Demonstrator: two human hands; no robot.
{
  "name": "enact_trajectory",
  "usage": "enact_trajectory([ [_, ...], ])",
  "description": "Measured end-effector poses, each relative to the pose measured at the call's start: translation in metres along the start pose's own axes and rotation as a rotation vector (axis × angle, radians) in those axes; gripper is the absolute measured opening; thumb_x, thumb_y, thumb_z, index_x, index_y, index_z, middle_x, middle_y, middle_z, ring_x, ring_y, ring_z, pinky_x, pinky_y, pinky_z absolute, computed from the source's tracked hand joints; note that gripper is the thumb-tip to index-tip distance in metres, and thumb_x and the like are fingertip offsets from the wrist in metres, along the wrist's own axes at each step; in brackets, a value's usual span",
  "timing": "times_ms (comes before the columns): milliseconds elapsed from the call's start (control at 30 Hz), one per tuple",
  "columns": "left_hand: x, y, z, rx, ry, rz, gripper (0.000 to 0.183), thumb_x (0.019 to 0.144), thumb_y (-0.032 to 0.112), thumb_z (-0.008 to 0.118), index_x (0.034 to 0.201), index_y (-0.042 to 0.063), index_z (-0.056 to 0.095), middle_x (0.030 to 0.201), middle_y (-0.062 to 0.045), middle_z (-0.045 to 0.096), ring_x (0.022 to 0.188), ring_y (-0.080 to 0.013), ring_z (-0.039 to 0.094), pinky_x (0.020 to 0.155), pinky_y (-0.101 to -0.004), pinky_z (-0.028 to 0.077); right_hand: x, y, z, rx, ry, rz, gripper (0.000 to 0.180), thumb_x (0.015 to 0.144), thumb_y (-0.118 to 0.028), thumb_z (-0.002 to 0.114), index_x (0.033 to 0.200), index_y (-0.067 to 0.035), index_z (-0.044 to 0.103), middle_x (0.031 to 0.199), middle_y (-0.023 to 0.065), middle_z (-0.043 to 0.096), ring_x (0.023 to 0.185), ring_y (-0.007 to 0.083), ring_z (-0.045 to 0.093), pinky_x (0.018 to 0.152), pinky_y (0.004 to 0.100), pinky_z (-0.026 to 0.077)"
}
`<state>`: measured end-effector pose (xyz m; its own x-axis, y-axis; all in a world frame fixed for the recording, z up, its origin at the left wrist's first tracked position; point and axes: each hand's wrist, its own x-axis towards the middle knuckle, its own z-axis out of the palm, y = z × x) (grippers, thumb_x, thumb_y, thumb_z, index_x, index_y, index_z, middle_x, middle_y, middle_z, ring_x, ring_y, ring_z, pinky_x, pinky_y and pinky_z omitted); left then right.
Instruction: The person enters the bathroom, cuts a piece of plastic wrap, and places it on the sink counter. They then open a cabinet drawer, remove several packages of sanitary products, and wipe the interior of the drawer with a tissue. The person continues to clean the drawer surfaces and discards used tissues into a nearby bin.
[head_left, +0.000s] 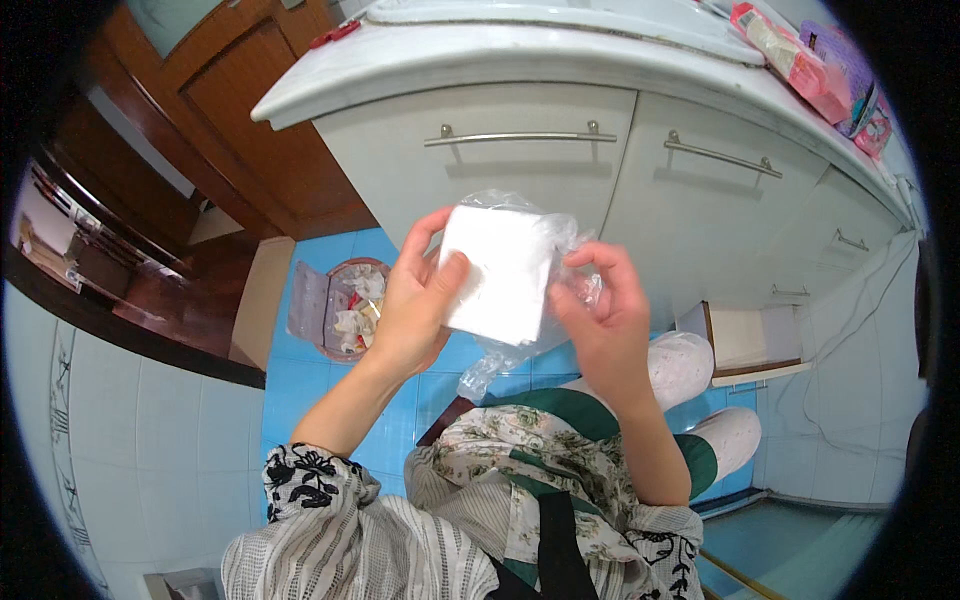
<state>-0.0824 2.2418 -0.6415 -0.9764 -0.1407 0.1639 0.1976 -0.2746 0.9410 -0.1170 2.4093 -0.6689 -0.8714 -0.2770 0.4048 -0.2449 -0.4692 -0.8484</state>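
Observation:
A square white stack, which looks like folded paper or cloth (499, 274), is held up before me, partly inside a clear plastic bag (562, 232). My left hand (424, 296) grips the stack at its left edge, thumb on its face and fingers behind. At the right side, my right hand (607, 300) pinches the crumpled plastic between thumb and fingers. A twisted end of the bag hangs below the stack.
White cabinets (525, 172) under a pale countertop (450, 56) stand ahead, with pink and purple packages (810, 75) at right. A waste basket (326, 349) with rubbish sits on blue tiles at left. An open drawer (750, 337) lies right.

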Motion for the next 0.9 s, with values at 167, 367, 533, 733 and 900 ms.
enact_trajectory([
  [167,-0.003,-0.022,-0.009,-0.208,0.121,-0.118,0.037,0.093,0.019,0.045,0.125,0.005,0.035,0.113,-0.01,0.052,0.101,-0.0169,0.053,0.081,-0.0301,0.048,0.0,0.026,-0.012,0.12,0.037,0.254,0.022,0.085,-0.001,0.05,0.107,0.004,0.049,0.104,0.0061,0.052,0.093,0.0141,0.056,0.076,0.0271,0.051],
  [367,0.003,-0.028,-0.002,-0.129,0.12,-0.024,0.032,0.09,0.012,0.05,0.12,0.003,0.04,0.112,-0.01,0.052,0.099,-0.014,0.053,0.082,-0.0279,0.047,0.001,0.046,-0.017,0.128,0.053,0.448,0.034,0.085,-0.009,0.054,0.116,0.004,0.048,0.101,0.0063,0.058,0.091,0.0109,0.055,0.077,0.0244,0.047],
  [533,0.008,-0.041,-0.016,0.036,0.154,0.08,0.02,0.088,0.006,0.052,0.107,0.002,0.049,0.102,-0.007,0.056,0.088,-0.0096,0.054,0.075,-0.0237,0.047,0.001,0.057,-0.007,0.397,0.017,0.453,0.036,0.089,-0.018,0.051,0.118,0.002,0.045,0.107,0.0067,0.056,0.095,0.0141,0.055,0.082,0.0285,0.045],
  [733,0.019,-0.039,-0.022,0.068,0.324,0.122,0.011,0.088,0.005,0.051,0.099,0.001,0.051,0.089,-0.004,0.056,0.08,-0.0075,0.053,0.069,-0.0205,0.044,0.004,0.065,-0.016,0.99,-0.115,0.58,0.04,0.091,-0.023,0.037,0.122,0.002,0.041,0.12,0.0106,0.05,0.111,0.0238,0.048,0.093,0.0388,0.039],
  [900,0.029,-0.041,-0.029,0.137,0.413,0.206,0.008,0.092,0.01,0.045,0.096,0.003,0.047,0.077,-0.001,0.051,0.07,-0.0062,0.046,0.061,-0.0206,0.041,0.004,0.065,-0.01,0.823,-0.071,0.529,0.042,0.087,-0.017,0.039,0.126,0.0,0.036,0.124,0.0127,0.047,0.114,0.0254,0.047,0.094,0.0435,0.039],
])
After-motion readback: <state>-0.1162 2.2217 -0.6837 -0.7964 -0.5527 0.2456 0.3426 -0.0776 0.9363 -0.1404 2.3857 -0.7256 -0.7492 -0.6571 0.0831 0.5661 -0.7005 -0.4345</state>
